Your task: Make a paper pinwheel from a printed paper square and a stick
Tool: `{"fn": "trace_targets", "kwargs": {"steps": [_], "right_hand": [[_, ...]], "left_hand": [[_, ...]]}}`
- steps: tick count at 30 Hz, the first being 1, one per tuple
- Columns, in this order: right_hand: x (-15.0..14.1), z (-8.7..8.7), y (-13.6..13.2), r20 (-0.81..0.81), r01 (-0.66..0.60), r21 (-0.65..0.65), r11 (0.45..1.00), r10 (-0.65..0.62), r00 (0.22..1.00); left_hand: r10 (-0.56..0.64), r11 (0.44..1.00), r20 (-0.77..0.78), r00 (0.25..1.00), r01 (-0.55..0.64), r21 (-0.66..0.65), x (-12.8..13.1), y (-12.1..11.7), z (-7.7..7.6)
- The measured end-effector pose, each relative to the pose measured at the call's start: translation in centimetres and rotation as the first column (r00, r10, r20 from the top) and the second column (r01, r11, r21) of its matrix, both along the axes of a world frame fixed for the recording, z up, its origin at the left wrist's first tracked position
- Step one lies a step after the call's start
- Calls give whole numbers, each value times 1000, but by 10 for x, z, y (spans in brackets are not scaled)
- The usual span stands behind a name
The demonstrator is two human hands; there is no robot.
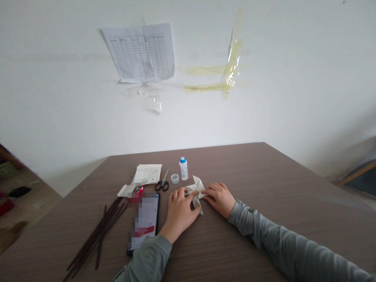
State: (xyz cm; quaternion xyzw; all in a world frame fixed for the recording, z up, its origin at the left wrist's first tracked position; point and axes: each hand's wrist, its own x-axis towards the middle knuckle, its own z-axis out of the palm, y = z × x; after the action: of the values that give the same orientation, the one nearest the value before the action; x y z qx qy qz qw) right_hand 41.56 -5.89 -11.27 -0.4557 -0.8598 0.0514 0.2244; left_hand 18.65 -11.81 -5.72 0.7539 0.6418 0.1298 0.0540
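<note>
A white paper pinwheel [197, 183] with pointed blades and faint print lies on the table between my hands. My left hand [180, 207] holds its left side, the fingers bent over the paper and the thumb near the lower blade. From the right, my right hand [220, 199] grips the blade close to the centre with fingertips pressed together. The fingers hide part of the pinwheel. Just behind it stands an upright white glue bottle [183, 170] with a blue top, and beside that sits a small clear cap [175, 179].
Black-handled scissors [162, 184] lie left of the cap, near a stack of paper squares [148, 173]. A phone [149, 213], a small red-and-white box [129, 191] and several dark thin sticks [101, 231] lie on the left. The table [249, 168] meets a white wall.
</note>
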Motion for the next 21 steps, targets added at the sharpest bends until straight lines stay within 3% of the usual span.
{"fn": "trace_targets", "kwargs": {"steps": [14, 21], "right_hand": [[0, -2, 1, 1, 8, 32, 999, -8, 1000], [1, -4, 2, -13, 0, 34, 999, 0, 1000]], "left_hand": [[8, 1000, 10, 1000, -8, 27, 0, 2, -2], [3, 1000, -15, 1000, -4, -10, 2, 0, 4]]}}
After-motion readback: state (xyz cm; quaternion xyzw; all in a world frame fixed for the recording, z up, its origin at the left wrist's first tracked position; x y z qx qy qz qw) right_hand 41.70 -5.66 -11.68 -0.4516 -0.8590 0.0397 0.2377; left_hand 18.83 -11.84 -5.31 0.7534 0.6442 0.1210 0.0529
